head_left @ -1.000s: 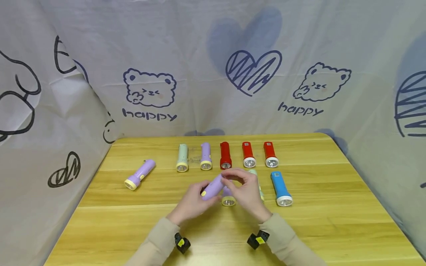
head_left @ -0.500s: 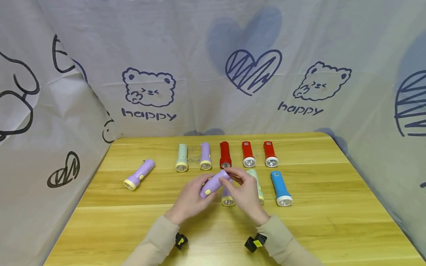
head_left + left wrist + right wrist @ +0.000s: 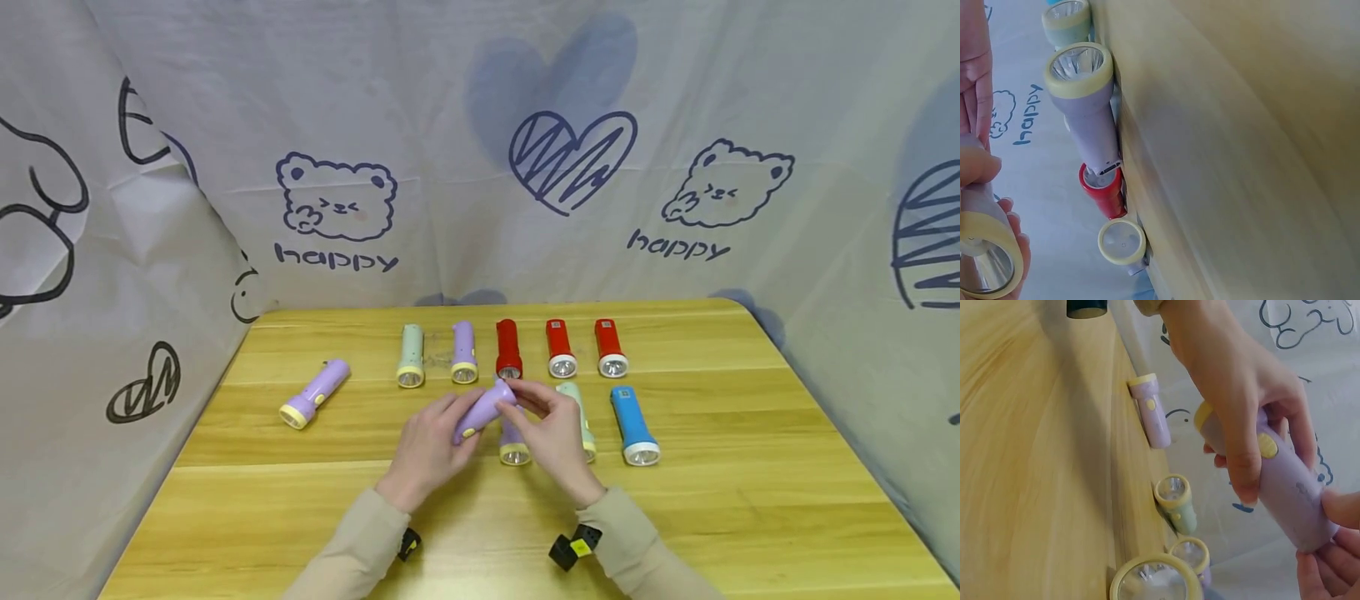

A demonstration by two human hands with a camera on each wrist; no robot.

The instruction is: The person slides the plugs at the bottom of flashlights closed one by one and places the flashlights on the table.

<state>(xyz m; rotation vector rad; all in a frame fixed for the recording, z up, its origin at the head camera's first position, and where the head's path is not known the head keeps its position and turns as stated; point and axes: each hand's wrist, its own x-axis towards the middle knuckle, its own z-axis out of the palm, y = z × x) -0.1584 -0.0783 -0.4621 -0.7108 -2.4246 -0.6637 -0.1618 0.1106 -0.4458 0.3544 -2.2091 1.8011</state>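
A purple flashlight (image 3: pixel 483 410) with a yellow button is held between both hands above the table, tilted with its tail up to the right. My left hand (image 3: pixel 422 454) grips it around the body by the head end. Its yellow head ring is covered by that hand in the head view, but shows in the left wrist view. With thumb and fingers, my right hand (image 3: pixel 557 437) pinches the tail end; the right wrist view shows these fingers (image 3: pixel 1342 509) on it. Below, another purple flashlight (image 3: pixel 514 450) lies partly hidden, beside a pale green flashlight (image 3: pixel 582 425).
Along the back of the wooden table (image 3: pixel 247 500) lie a green flashlight (image 3: pixel 411 350), a purple one (image 3: pixel 464 346) and several red ones, including this red flashlight (image 3: pixel 558 343). A blue flashlight (image 3: pixel 632 423) is at right, a slanted purple flashlight (image 3: pixel 321 390) at left. Printed cloth (image 3: pixel 450 167) hangs behind.
The held purple flashlight has rolled about its length, so its yellow button now sits lower and partly out of sight. My left hand has turned over with it; the flashlights on the table stay put.
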